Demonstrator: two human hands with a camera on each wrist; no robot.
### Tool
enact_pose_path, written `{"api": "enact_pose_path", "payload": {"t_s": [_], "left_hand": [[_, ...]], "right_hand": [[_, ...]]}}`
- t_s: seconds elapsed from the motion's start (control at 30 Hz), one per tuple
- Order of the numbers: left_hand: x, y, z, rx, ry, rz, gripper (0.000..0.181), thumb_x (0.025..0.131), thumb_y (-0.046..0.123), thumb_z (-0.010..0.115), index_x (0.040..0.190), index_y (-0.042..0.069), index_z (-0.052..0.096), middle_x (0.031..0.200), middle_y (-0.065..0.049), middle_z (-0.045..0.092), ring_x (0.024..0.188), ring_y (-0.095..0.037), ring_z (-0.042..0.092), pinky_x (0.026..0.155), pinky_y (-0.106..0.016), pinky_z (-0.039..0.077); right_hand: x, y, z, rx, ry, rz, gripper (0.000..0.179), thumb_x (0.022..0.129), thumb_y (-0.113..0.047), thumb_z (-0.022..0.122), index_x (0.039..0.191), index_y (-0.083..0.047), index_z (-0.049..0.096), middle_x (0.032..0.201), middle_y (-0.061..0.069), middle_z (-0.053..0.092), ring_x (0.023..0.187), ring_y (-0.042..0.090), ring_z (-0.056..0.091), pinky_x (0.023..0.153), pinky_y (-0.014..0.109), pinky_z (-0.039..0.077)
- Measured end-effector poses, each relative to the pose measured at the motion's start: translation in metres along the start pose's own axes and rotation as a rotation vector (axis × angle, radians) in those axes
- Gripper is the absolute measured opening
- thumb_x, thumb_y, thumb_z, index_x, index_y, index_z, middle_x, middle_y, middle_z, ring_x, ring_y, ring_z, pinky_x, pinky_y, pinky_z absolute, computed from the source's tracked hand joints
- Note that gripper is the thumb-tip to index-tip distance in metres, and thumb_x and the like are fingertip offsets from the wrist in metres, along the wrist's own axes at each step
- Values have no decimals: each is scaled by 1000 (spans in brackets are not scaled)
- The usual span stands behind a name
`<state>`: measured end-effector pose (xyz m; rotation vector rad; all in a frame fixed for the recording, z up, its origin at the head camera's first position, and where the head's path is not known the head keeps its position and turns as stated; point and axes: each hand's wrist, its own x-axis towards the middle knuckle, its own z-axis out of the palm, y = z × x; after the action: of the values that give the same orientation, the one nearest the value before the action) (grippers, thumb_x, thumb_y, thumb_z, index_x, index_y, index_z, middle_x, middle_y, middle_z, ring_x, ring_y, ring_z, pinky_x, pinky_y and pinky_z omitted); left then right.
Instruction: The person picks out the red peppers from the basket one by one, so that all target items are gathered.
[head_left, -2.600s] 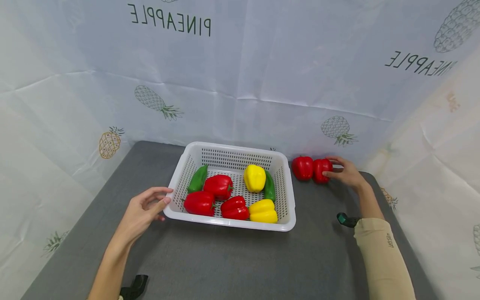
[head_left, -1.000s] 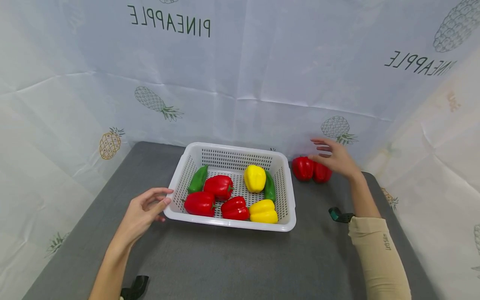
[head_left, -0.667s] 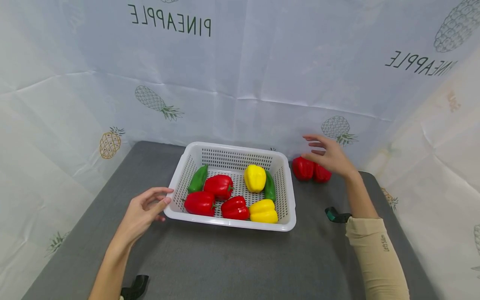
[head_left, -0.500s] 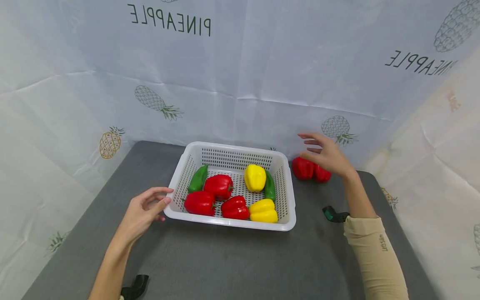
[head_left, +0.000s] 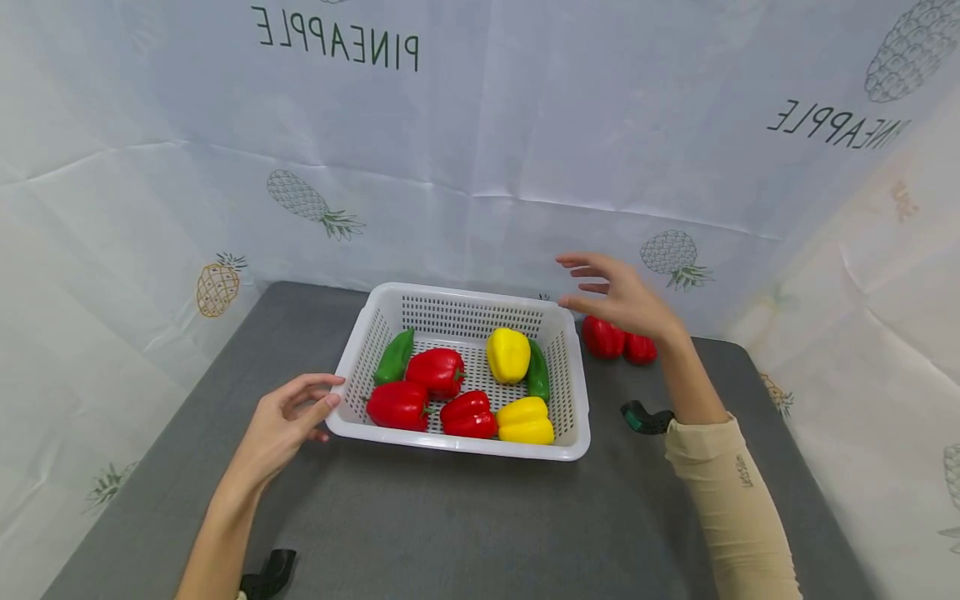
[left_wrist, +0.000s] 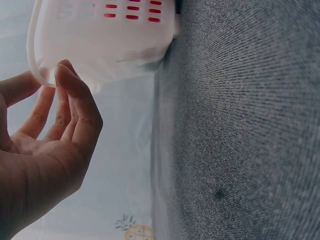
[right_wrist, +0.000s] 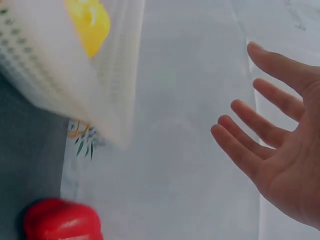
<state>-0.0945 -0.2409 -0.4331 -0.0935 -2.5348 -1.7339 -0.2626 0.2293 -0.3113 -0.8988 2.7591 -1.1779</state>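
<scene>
A white plastic basket (head_left: 457,443) stands on the table with three red bell peppers (head_left: 398,406), two yellow bell peppers (head_left: 508,356) and two green peppers (head_left: 394,358) inside. My left hand (head_left: 281,421) pinches its near-left corner; in the left wrist view thumb and finger meet at the rim (left_wrist: 34,50). Holding nothing, my right hand (head_left: 618,296) hovers by the basket's back-right corner, fingers spread apart in the right wrist view. Below and right of that hand, two red bell peppers (head_left: 602,337) lie side by side on the table, partly covered by the hand and wrist.
The dark grey table (head_left: 450,525) extends around the basket. A pale curtain (head_left: 480,150) with pineapple prints hangs right behind the table and along both sides. Each wrist carries a black mount, such as the right one (head_left: 647,418).
My right hand has let go of the right-hand red bell pepper outside the basket, risen, and moved left towards the basket's back-right corner. The left hand and basket have stayed put.
</scene>
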Motion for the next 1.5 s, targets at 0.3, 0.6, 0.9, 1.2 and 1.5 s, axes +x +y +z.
{"api": "enact_pose_path", "payload": {"t_s": [0.3, 0.6, 0.9, 1.2, 1.5], "left_hand": [[0, 0, -1, -8, -5, -7, 38, 105, 17, 74, 138, 1, 65, 107, 5, 74, 79, -7, 73, 65, -35, 64], [0, 1, 0, -3, -5, -7, 38, 105, 17, 73, 138, 1, 65, 107, 7, 74, 78, -7, 73, 65, -35, 64], [-1, 1, 0, -12, -8, -1, 36, 105, 13, 72, 138, 1, 65, 107, 13, 73, 78, -8, 73, 65, -34, 64], [-2, 1, -1, 4, 3, -6, 38, 104, 17, 74, 139, 2, 65, 109, -6, 75, 78, -8, 73, 65, -34, 64], [-1, 0, -1, -8, -5, -5, 38, 105, 17, 73, 139, 1, 65, 107, 6, 74, 78, -8, 73, 65, -34, 64]], "right_hand": [[23, -29, 19, -27, -91, -32, 62, 98, -19, 82, 154, -9, 57, 159, 15, 58, 144, 39, 57, 122, 62, 47], [47, -53, 43, -41, -224, -56, 65, 96, -21, 84, 154, -9, 58, 158, 15, 60, 143, 38, 59, 120, 58, 51], [66, -60, 72, 49, -360, -79, 62, 97, -17, 80, 153, -4, 57, 157, 17, 59, 143, 43, 58, 120, 57, 50], [86, -59, 99, 97, -489, -76, 63, 95, -17, 82, 152, -8, 58, 154, 15, 62, 140, 36, 61, 116, 54, 55], [102, -56, 119, 128, -582, -19, 63, 95, -16, 82, 153, -12, 58, 156, 14, 61, 142, 34, 61, 112, 43, 59]]}}
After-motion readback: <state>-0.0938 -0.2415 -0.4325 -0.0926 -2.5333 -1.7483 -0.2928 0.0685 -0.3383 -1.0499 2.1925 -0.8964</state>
